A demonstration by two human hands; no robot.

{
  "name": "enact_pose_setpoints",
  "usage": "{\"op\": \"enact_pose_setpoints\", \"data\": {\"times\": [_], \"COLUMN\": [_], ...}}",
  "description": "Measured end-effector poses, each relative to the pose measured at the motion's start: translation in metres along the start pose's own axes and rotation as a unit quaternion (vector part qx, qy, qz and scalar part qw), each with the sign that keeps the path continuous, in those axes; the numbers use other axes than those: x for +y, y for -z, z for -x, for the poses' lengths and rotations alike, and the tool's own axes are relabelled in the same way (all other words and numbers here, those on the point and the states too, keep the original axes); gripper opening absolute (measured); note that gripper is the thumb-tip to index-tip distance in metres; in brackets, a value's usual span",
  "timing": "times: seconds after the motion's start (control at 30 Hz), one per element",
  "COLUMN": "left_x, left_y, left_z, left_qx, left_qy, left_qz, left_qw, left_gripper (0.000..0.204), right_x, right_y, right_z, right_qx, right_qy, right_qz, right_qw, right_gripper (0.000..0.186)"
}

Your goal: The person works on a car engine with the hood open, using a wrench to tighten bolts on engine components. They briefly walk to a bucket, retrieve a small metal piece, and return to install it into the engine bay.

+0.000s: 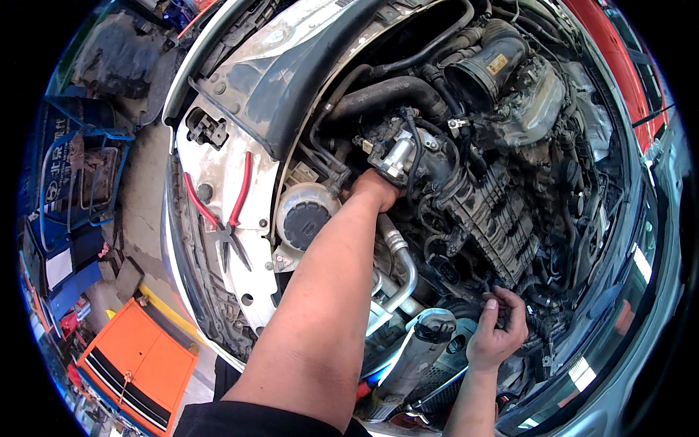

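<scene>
My left arm stretches over the engine bay, and my left hand [373, 191] reaches in below a metal-bodied engine part [400, 154]. Its fingers are hidden down among the hoses and parts. Beside that wrist is a round reservoir with a black cap [306, 222]. Lower right, my right hand [501, 331] hovers by the near end of the black ribbed engine piece [495, 222]. Its fingers are loosely curled, with a gap to the thumb and nothing visible between them. Long-nose pliers with red handles [231, 227] lie with jaws apart on the white front panel.
Bent metal pipes [400, 273] run beneath my left forearm. A grey cylindrical thing [415, 357] leans between my arms. A wide black air duct [495, 62] lies at the far side. Left of the car stand an orange cabinet [145, 357] and a blue bin [80, 153].
</scene>
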State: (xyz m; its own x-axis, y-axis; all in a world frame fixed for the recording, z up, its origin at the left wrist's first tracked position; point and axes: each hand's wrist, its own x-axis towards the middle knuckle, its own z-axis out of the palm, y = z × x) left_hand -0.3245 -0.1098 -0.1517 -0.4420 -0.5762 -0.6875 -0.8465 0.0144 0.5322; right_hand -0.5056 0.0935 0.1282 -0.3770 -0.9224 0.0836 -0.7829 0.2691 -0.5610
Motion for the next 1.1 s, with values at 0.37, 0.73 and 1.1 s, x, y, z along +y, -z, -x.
{"op": "enact_pose_setpoints", "data": {"times": [0.37,0.73,1.1], "left_x": [0.007,0.005,-0.02], "left_y": [0.024,0.006,-0.034], "left_z": [0.033,0.018,-0.021], "left_qx": [0.021,0.042,0.05], "left_qy": [0.048,0.036,0.058], "left_qz": [0.124,0.099,0.111], "left_qw": [0.991,0.994,0.991], "left_gripper": [0.096,0.05,0.05], "right_x": [-0.003,0.003,-0.002], "right_y": [0.0,-0.002,-0.004], "right_z": [-0.002,0.0,-0.001], "right_qx": [-0.005,0.012,0.008], "right_qy": [0.007,0.005,0.001], "right_qz": [0.005,0.005,0.006], "right_qw": [1.0,1.0,1.0], "right_gripper": [0.016,0.016,0.016]}}
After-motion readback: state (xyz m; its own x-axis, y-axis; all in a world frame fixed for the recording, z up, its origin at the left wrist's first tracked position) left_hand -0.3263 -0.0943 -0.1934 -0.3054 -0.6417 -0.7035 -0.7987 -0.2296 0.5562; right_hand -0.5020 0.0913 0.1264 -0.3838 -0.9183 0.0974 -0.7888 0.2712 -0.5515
